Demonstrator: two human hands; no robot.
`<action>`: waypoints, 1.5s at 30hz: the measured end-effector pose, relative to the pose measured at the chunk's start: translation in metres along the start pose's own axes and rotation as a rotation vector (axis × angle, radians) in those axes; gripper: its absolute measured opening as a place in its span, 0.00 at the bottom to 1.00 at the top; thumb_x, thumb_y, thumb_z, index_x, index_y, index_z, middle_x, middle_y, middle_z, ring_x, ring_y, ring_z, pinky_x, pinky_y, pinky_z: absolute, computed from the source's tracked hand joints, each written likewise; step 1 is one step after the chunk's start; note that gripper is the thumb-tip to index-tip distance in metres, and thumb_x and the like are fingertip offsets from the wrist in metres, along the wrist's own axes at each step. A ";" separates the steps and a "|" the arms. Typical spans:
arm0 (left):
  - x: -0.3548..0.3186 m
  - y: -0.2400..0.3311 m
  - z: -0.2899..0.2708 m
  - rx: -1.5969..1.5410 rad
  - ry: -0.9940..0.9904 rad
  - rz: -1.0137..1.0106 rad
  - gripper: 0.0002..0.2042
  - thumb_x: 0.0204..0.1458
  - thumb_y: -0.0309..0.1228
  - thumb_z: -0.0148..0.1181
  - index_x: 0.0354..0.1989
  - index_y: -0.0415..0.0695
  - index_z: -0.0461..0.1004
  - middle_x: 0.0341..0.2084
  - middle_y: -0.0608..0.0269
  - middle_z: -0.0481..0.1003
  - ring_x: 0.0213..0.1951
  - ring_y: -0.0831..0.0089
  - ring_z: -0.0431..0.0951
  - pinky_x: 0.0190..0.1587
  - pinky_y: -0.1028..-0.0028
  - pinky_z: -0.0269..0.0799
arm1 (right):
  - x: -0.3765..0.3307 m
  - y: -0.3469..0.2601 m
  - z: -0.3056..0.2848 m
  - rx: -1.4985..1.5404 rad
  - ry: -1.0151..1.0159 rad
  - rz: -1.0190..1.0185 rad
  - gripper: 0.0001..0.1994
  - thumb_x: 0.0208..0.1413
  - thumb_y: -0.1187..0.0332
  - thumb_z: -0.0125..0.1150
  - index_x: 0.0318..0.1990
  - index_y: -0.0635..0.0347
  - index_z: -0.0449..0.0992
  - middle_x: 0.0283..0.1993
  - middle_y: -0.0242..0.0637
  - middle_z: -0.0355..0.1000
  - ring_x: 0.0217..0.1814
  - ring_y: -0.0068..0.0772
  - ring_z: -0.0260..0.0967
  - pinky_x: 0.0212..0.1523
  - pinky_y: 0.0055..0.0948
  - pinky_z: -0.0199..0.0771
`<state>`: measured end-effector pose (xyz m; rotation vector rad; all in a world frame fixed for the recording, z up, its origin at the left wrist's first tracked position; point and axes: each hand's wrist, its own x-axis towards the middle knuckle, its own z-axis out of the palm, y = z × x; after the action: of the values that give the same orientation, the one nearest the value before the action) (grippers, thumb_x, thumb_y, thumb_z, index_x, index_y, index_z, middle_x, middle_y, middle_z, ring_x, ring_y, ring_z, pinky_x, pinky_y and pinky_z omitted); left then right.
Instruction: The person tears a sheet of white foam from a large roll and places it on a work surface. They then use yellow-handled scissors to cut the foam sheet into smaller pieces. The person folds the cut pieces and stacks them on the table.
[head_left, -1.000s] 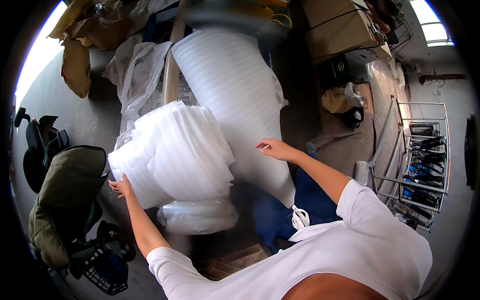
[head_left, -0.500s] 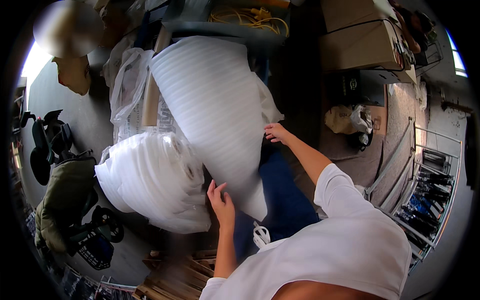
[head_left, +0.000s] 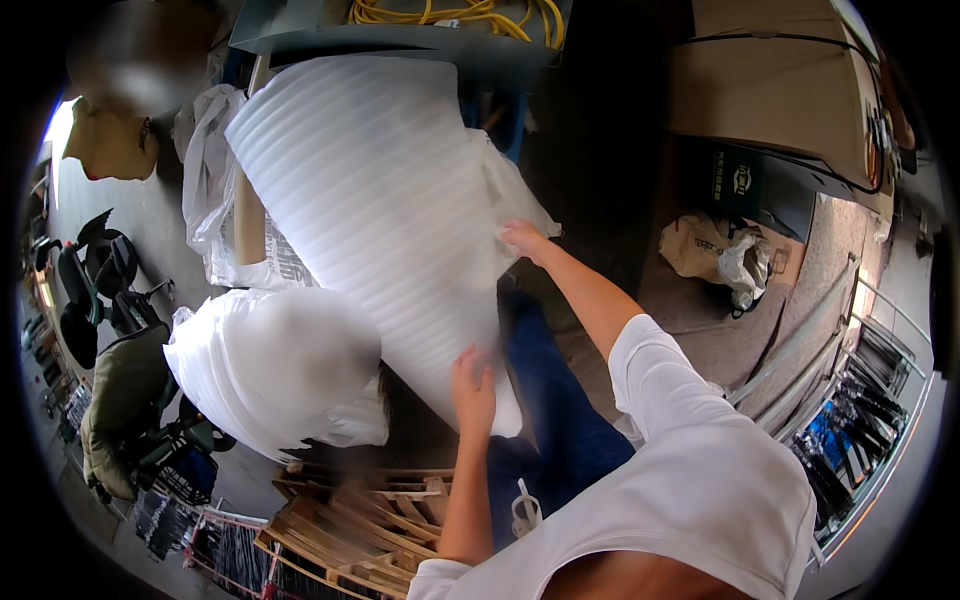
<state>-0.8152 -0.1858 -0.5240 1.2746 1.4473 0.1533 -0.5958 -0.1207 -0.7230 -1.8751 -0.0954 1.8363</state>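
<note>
A large white ribbed foam sheet (head_left: pixel 370 190) lies folded before me, its narrow end pointing toward my legs. At its right edge, my right hand (head_left: pixel 524 240) has its fingers closed on the foam. My left hand (head_left: pixel 474 392) is over the sheet's near end, fingers bent, apart and slightly blurred; whether they press on the foam I cannot tell. Left of the sheet sits a thick white foam roll (head_left: pixel 235 370) in clear wrap, its end smeared by a blurred patch. A white looped cord (head_left: pixel 525 508) is by my lap.
A brown cardboard tube (head_left: pixel 249 225) and plastic bags (head_left: pixel 205 170) lie left of the sheet. Beyond it, a grey bin (head_left: pixel 300 25) holds yellow cable (head_left: pixel 440 14). Cardboard boxes (head_left: pixel 770 95) and a metal rack (head_left: pixel 860 400) stand right. Wooden pallets (head_left: pixel 350 530) and a scooter (head_left: pixel 130 380) are left.
My left hand has moved right, from the gap beside the roll to over the sheet's near end. My right hand has closed on the right edge. The view has shifted.
</note>
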 end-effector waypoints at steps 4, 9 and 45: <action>-0.003 -0.042 0.015 -0.096 -0.018 -0.140 0.12 0.47 0.19 0.45 0.40 0.44 0.69 0.49 0.57 0.62 0.49 0.70 0.65 0.47 0.76 0.60 | 0.084 0.047 -0.001 0.004 0.163 -0.238 0.28 0.41 0.69 0.57 0.54 0.60 0.58 0.52 0.45 0.58 0.52 0.36 0.57 0.48 0.31 0.59; -0.027 -0.084 0.026 -0.287 0.108 -0.334 0.10 0.49 0.19 0.44 0.40 0.38 0.68 0.46 0.56 0.66 0.46 0.72 0.68 0.47 0.79 0.61 | 0.098 0.016 0.017 -0.213 0.293 -0.271 0.28 0.40 0.67 0.61 0.52 0.61 0.60 0.52 0.43 0.57 0.54 0.36 0.54 0.53 0.32 0.54; -0.291 -0.055 -0.092 0.271 1.617 -0.325 0.09 0.45 0.34 0.52 0.27 0.40 0.73 0.21 0.50 0.73 0.26 0.51 0.73 0.25 0.60 0.66 | -0.436 -0.185 0.257 -0.452 -0.816 -1.030 0.11 0.44 0.67 0.58 0.31 0.68 0.72 0.30 0.42 0.70 0.28 0.29 0.67 0.27 0.27 0.67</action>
<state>-0.9861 -0.3742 -0.3473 1.0074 3.0825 0.9419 -0.8217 -0.0531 -0.2386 -0.8065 -1.5247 1.6775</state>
